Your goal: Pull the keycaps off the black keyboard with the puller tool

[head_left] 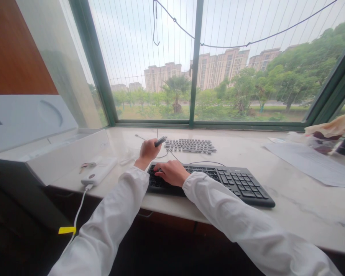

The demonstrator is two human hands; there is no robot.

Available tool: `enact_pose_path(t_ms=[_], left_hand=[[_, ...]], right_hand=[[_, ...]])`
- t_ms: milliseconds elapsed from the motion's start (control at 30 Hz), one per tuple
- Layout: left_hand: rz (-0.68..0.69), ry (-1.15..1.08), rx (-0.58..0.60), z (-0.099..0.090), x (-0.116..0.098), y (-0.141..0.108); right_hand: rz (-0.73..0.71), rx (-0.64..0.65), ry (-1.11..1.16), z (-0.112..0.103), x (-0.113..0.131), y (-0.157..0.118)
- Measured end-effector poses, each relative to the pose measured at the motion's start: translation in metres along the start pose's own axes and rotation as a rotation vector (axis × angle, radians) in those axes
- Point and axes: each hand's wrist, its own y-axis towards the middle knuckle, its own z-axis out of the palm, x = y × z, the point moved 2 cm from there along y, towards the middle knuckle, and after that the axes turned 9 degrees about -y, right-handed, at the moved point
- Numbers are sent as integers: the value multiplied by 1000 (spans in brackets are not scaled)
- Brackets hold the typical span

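A black keyboard lies at the front of the marble-patterned counter. Its number pad side has keys on, while some keys on the left part look removed. My right hand rests over the left part of the keyboard, its thumb and fingers on or just above the keys; whether it pinches something small is hidden. Just behind the keyboard's left end, my left hand is closed round a dark pen-like tool that points up and right. Rows of loose keycaps lie on the counter behind the keyboard.
A white power bank with a cable stands at the left, beside an open white box. Papers and a crumpled plastic bag lie at the right, near a dark object. The window closes off the back.
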Motion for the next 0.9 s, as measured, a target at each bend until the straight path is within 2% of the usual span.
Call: enact_pose_path(t_ms=[133,300,567,700,900], left_hand=[[-13,13,-6,-2,-1,0],[-22,13,-23,-5,-3,-2],[61,-75,-75,-5,-4,-5],[95,-118,-52,-5,-6,-6],[138,-208,-22,-5,-4,-8]], right_hand=[[29,19,11,2,-1,0],[82,-29,-39,-5,-11,0],[182,-112,-94,-15,-31,-2],[226,-143,-110,-15,-37,-1],[356,-124,-148,-15,-53,0]])
